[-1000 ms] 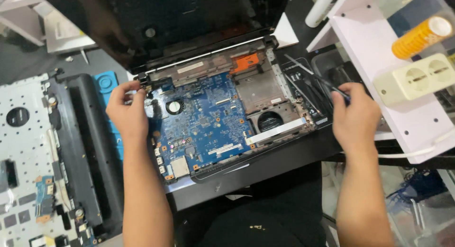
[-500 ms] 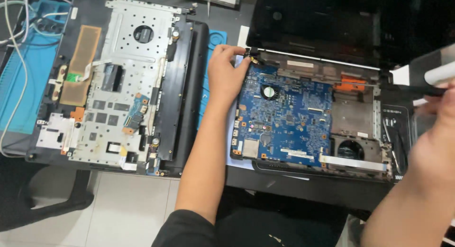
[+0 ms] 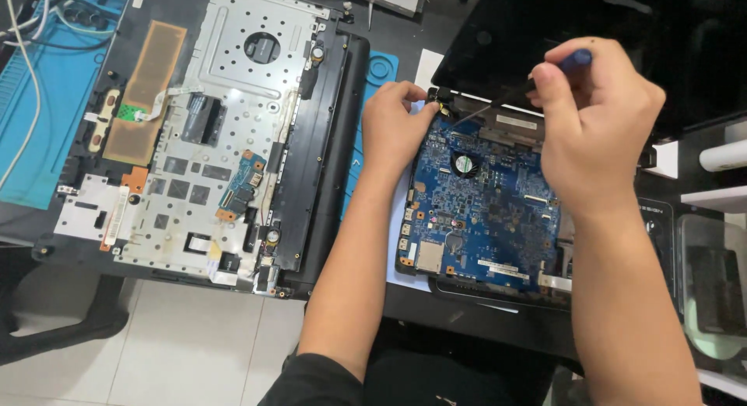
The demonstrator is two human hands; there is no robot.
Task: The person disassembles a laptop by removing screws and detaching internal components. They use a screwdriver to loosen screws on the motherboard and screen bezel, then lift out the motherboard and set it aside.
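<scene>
Opened laptop base with blue motherboard (image 3: 486,211) lies on the black table (image 3: 467,320), toward its near right part; the dark screen lid (image 3: 545,32) stands tilted back behind the board.

Left hand (image 3: 393,126) rests at the board's far left corner, beside the hinge (image 3: 442,102). Fingers curled and narrow, tips pressed to the corner of the casing; no separate part seen in them.

Right hand (image 3: 595,118) hovers over the far edge of the board. Fingers closed around a screwdriver (image 3: 513,93) with a blue handle cap; thin dark shaft runs down and left, tip at the hinge corner just beside the left fingertips. Whether the tip sits in a screw: cannot tell.

Small round fan (image 3: 464,165) on the board, near the far left corner, between the two hands.

Left of the person, well apart from the board: removed laptop cover (image 3: 226,133), inner metal side up, lying partly on a blue mat (image 3: 47,102) at the table's left edge. White cables (image 3: 19,63) cross the mat. Pale tiled floor (image 3: 194,351) shows below the near edge.
</scene>
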